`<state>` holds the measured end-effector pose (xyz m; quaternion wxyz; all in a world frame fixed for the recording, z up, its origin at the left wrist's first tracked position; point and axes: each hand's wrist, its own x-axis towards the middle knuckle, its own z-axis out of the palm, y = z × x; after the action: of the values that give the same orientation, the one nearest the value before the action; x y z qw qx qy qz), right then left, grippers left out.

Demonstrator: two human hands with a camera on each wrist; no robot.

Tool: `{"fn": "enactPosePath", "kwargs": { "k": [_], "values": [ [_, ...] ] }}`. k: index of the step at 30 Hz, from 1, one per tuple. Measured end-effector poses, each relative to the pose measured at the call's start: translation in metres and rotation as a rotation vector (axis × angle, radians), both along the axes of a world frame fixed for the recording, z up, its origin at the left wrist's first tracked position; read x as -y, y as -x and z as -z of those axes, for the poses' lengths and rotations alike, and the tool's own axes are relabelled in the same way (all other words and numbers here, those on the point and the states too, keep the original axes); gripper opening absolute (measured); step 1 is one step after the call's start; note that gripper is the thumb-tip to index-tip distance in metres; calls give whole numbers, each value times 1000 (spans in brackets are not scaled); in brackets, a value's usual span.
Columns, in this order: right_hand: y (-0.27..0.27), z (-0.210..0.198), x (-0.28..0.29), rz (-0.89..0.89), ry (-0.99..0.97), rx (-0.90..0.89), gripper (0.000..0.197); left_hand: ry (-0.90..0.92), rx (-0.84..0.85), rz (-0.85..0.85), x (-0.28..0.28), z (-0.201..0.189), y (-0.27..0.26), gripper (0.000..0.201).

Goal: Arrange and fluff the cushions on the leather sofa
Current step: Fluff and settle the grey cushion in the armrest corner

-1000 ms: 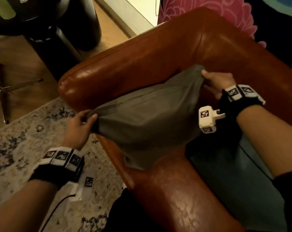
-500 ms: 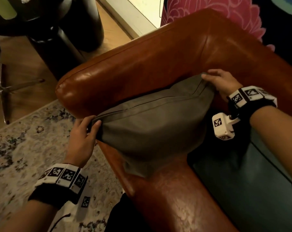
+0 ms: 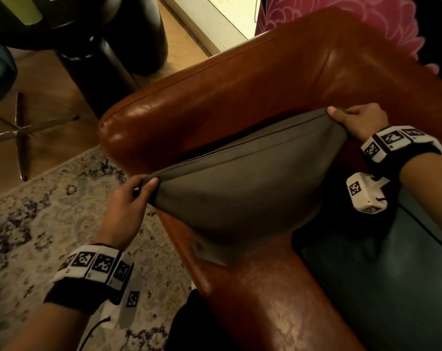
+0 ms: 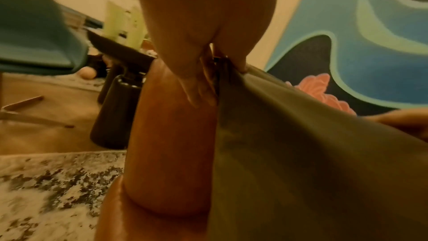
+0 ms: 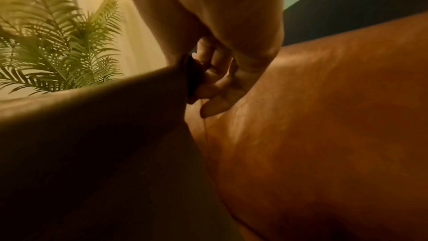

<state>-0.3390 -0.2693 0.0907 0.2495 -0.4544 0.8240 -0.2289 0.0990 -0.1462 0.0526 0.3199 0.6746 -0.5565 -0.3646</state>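
Hands hold a soft grey-brown fabric cushion (image 3: 242, 198) taut over the brown leather sofa's (image 3: 240, 97) armrest corner: the left hand (image 3: 125, 211) pinches its left corner, the right hand (image 3: 361, 120) grips its right corner beside the backrest.

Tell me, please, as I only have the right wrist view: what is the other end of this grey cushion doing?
Observer: The left hand pinches the cushion's opposite corner, pulling it taut.
Operator: Thank you. Does the cushion rest on anything?
Observer: Its lower corner lies on the sofa's front arm.
Operator: And what is beyond the sofa on the left?
Observer: A patterned rug, then wooden floor.
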Motion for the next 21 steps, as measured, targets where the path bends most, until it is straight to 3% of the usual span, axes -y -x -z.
{"fn": "enactPosePath", "kwargs": {
  "k": [3, 5, 7, 9, 11, 15, 18, 21],
  "values": [
    [-4, 3, -8, 116, 16, 145, 57, -3, -123, -168, -1, 8, 5, 33],
    [-3, 12, -13, 274, 43, 533, 41, -64, -352, -340, -5, 11, 12, 50],
    [0, 17, -21, 294, 39, 733, 20, -196, -620, -394, -10, 11, 21, 49],
    [3, 18, -21, 236, 15, 681, 14, -235, -635, -357, -14, 14, 26, 29],
    [5, 13, -18, 167, 78, 466, 14, -186, -563, -376, -15, 16, 26, 16],
    [-1, 4, -6, 155, 152, 179, 40, -136, -501, -428, -12, 19, 19, 21],
    [-13, -1, -5, 120, 103, -43, 47, -108, -433, -437, -16, 23, 16, 25],
    [-25, -5, -10, 87, 138, -61, 54, -76, -428, -463, -21, 26, 11, 15]
  ]
}}
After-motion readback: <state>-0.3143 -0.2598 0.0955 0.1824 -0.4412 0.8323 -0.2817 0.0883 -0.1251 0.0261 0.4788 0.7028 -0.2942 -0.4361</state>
